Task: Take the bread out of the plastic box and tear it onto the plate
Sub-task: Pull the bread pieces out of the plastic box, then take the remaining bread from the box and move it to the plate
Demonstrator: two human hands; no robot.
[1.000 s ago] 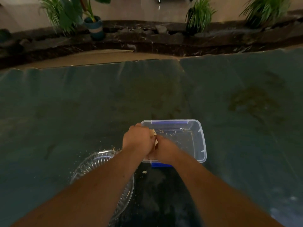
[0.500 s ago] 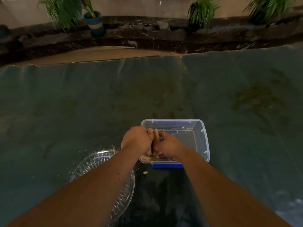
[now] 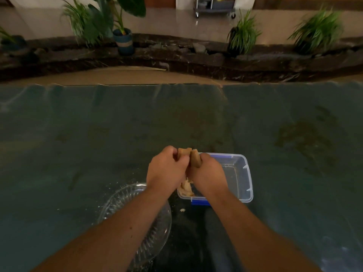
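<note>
Both hands share one grip on the bread. Going left to right: the glass plate sits on the table at my near left, partly under my left forearm, with crumbs scattered around its rim. My left hand has its fingers curled tight around the left part of the bread. My right hand presses against it, fingers closed on the right part, which pokes up brown above my knuckles. I hold the bread over the left end of the plastic box, and pale torn crumb hangs below my hands toward the box's near left corner. The clear box lies just right of the plate, a blue lid showing under its near edge. One crumb lies on the table in front of it.
</note>
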